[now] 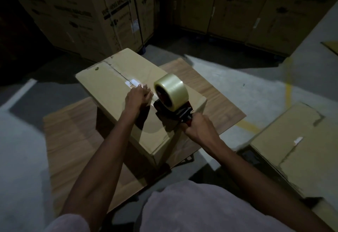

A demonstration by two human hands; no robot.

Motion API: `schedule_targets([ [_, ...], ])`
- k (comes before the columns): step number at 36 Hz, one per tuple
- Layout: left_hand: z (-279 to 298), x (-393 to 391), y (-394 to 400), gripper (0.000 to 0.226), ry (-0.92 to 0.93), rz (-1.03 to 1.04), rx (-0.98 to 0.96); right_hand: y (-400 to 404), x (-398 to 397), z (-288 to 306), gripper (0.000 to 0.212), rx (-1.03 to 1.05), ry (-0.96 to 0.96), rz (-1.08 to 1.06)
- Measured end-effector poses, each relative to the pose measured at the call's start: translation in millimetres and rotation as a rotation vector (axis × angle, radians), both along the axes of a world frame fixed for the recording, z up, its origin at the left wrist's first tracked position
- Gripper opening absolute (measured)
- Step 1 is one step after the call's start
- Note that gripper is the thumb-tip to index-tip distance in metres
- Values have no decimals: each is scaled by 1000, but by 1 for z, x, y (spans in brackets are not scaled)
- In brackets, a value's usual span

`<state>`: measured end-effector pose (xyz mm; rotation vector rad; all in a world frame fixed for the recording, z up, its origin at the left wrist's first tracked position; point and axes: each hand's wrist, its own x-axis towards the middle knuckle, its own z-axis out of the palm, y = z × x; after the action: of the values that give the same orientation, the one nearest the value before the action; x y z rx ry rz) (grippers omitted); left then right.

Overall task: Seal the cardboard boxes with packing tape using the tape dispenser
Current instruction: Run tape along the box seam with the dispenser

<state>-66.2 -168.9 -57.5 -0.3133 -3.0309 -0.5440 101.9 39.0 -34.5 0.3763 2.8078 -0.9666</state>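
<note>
Plain brown cardboard box [117,92] sits on a wood-grain board [73,127] on the floor, centre seam running away from you. Your left hand [137,97] lies flat on the seam, fingers straight and together. Your right hand [198,127] is wrapped round the handle of the red tape dispenser with the clear tape roll [172,92], nose on the lid. Keep the nose low, pull steadily along the seam, press the tape down behind it. Tall cartons behind [76,8] read "LG"; smaller print is illegible.

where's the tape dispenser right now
In the head view the tape dispenser sits centre frame on top of the cardboard box, near its right edge. The right hand grips its handle, and the left hand lies flat just to its left.
</note>
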Motion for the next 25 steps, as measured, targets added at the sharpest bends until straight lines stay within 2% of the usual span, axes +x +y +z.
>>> schedule_targets([
  [4, -4, 5, -2, 45, 47, 9, 90, 0, 1, 2, 26, 8, -4, -2],
  [12, -4, 6, -1, 33, 58, 41, 158, 6, 6, 13, 24, 23, 20, 66],
  [25, 2, 16, 4, 33, 82, 55, 115, 24, 39, 4, 21, 23, 12, 40],
])
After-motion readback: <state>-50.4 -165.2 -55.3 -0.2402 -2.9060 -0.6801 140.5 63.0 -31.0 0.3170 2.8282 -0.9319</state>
